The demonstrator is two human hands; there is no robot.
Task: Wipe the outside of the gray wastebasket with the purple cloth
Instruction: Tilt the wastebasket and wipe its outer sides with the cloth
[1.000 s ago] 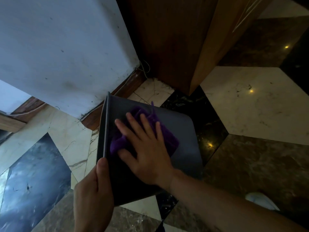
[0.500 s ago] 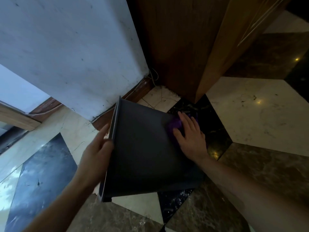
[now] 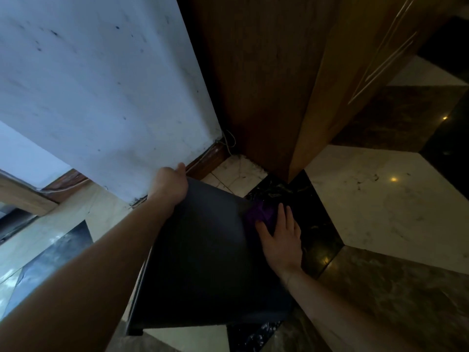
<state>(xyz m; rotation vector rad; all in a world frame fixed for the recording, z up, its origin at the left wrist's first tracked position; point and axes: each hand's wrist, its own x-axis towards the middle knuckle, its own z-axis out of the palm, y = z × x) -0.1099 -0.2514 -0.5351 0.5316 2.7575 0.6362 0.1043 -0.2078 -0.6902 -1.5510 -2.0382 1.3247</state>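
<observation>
The gray wastebasket [image 3: 203,255] lies tipped on the marble floor, one broad flat side facing up at me. My left hand [image 3: 170,183] grips its far upper corner near the wall's skirting. My right hand [image 3: 280,237] lies flat on the basket's right side and presses the purple cloth [image 3: 261,213] against it. Only a crumpled part of the cloth shows beyond my fingers; the rest is under my palm. The basket's opening is hidden from view.
A white wall [image 3: 101,92] with a brown skirting board stands just behind the basket. A tall wooden cabinet [image 3: 291,85] fills the corner to the right of it. Patterned marble floor [image 3: 380,199] stretches to the right and left.
My left hand has slid from the basket's left rim up to its far corner. My right hand and the cloth have moved over the right edge onto the basket's side. The basket has turned.
</observation>
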